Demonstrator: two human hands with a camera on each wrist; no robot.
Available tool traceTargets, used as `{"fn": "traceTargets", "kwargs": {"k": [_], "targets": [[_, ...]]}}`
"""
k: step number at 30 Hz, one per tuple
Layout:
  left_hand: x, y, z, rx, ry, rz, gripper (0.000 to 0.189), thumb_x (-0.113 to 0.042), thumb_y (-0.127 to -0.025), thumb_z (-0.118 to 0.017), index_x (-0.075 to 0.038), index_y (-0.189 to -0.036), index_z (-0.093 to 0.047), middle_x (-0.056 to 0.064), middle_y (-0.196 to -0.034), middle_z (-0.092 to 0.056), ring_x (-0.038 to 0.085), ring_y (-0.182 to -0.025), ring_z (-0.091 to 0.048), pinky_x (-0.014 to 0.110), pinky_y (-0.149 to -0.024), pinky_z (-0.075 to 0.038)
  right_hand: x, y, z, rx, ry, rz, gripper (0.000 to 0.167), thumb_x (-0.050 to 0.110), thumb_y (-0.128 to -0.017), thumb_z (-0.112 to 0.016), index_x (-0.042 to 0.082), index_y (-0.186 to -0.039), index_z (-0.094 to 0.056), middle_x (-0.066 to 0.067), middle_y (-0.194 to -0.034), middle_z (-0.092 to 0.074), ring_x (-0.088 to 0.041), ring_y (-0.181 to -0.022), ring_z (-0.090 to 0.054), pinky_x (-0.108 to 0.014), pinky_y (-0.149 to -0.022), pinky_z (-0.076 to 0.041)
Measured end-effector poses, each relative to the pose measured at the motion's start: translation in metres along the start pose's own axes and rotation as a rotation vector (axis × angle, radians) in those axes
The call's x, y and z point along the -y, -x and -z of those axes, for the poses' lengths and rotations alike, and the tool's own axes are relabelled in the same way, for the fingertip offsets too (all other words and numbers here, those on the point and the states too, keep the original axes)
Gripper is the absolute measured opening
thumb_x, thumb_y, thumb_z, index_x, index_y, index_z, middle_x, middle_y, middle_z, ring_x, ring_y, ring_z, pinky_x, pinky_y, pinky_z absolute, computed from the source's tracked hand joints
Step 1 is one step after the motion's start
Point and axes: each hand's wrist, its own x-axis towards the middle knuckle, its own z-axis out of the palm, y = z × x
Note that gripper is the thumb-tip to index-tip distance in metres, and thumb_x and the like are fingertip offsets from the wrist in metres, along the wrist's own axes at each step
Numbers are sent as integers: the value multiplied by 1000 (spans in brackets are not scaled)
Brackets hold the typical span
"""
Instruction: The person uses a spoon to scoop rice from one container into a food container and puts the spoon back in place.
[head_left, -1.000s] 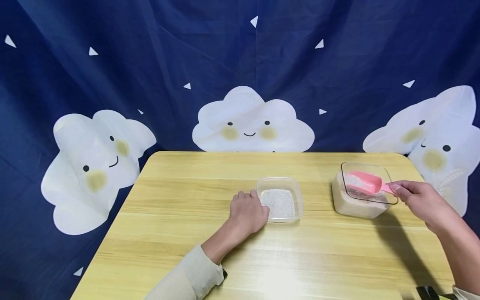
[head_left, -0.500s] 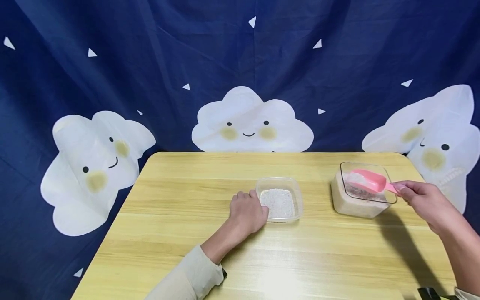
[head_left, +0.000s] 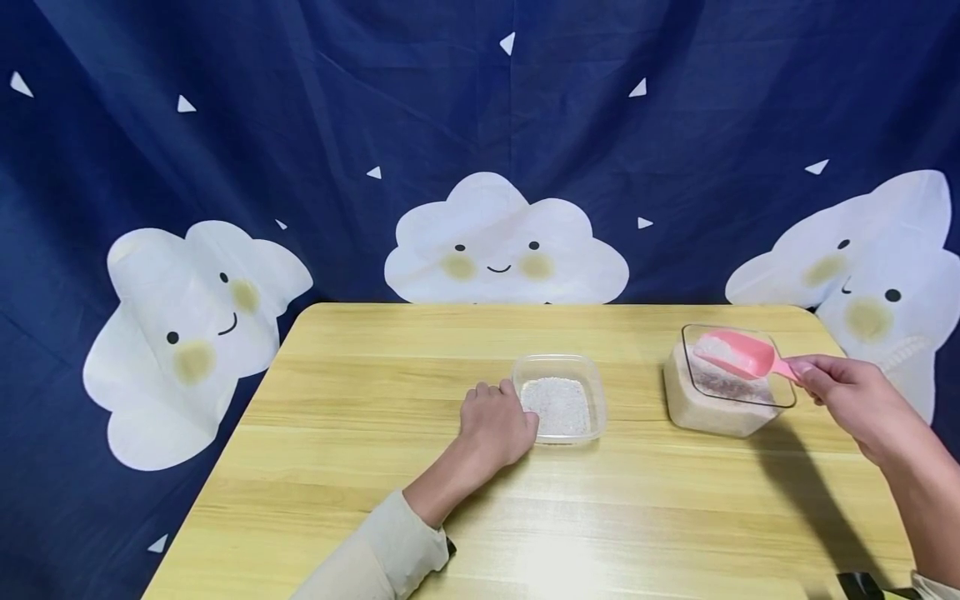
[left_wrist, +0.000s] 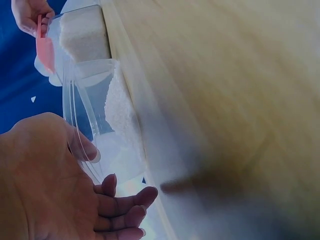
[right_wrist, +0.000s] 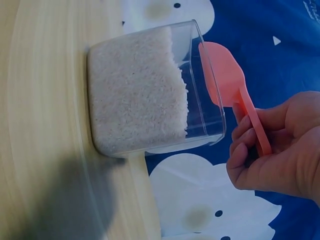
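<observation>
My left hand [head_left: 497, 423] rests against the left side of a small clear plastic container [head_left: 597, 400] that holds a layer of rice [head_left: 557, 407]. In the left wrist view its thumb touches the container's wall and its fingers [left_wrist: 125, 205] are loosely bent beside it. My right hand [head_left: 855, 400] pinches the handle of a pink scoop [head_left: 753, 357] with thumb and fingers. White rice lies in the scoop, which is over the mouth of a larger clear bin [right_wrist: 200, 112]. Rice [right_wrist: 135, 92] fills most of that bin.
Both containers stand on a light wooden table [head_left: 360, 358], the bin near its right edge. A dark blue curtain [head_left: 337, 100] with smiling clouds hangs behind the table. Bare tabletop lies between the two containers.
The scoop with rice has risen a little above the bin, its handle and my right hand shifting slightly right. My left hand and the small container have not moved.
</observation>
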Motion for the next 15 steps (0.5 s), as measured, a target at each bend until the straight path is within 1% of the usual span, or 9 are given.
{"fn": "traceTargets", "kwargs": {"k": [1,3,4,5,7,8,11,12,15], "targets": [[0,0,0,0,-1,0,40,-39,-99,-38,-2,-103,-51,10,-89,-61,26,-83,-49,36,-80,-42,0,0,0,0,-2,1,36,20,-111,-39,-2,-110,-68,15,-79,-46,-2,-76,-41,-24,-66,-33],[0,0,1,1,0,2,39,-39,-99,-38,-2,-102,-51,10,-88,-61,26,-83,-49,36,-80,-42,0,0,0,-2,-9,5,35,23,-111,-40,1,-109,-68,14,-78,-46,-3,-76,-41,-25,-66,-32],[0,0,1,1,0,2,39,-39,-99,-39,-2,-102,-51,10,-88,-60,26,-83,-49,36,-80,-42,1,-1,-1,-1,-16,9,34,23,-111,-40,4,-108,-68,14,-78,-46,-3,-76,-41,-26,-66,-33],[0,0,1,1,-2,3,39,-39,-99,-39,-2,-102,-51,9,-88,-60,26,-83,-49,36,-80,-42,1,-1,-1,1,-25,14,32,24,-111,-41,11,-107,-70,14,-78,-46,-3,-77,-41,-25,-66,-33],[0,0,0,2,-5,4,39,-39,-99,-39,-2,-102,-50,9,-88,-60,26,-83,-49,36,-80,-42,1,-2,-2,7,-47,31,29,25,-111,-42,23,-102,-70,14,-79,-46,-3,-77,-42,-25,-66,-33],[0,0,0,2,-6,4,39,-39,-99,-39,-2,-102,-50,9,-88,-60,26,-83,-48,36,-80,-42,1,-2,-2,13,-65,41,28,25,-111,-43,26,-99,-69,14,-78,-47,-3,-77,-43,-25,-67,-33],[0,0,0,-1,-7,2,39,-39,-99,-38,-2,-101,-50,9,-87,-60,25,-82,-48,36,-79,-42,2,-5,-4,36,-111,68,28,23,-110,-45,28,-97,-69,13,-79,-48,-4,-76,-45,-23,-66,-34],[0,0,0,-2,-6,2,38,-39,-99,-38,-2,-101,-50,9,-87,-60,25,-82,-48,36,-79,-42,3,-5,-5,45,-128,74,27,22,-110,-46,25,-97,-69,13,-79,-49,-4,-76,-45,-23,-66,-34],[0,0,0,-4,-4,0,38,-38,-99,-38,-2,-100,-50,10,-87,-60,25,-81,-48,36,-78,-41,6,-6,-8,62,-153,86,26,20,-110,-46,25,-98,-70,13,-79,-50,-4,-76,-47,-22,-67,-35]]}}
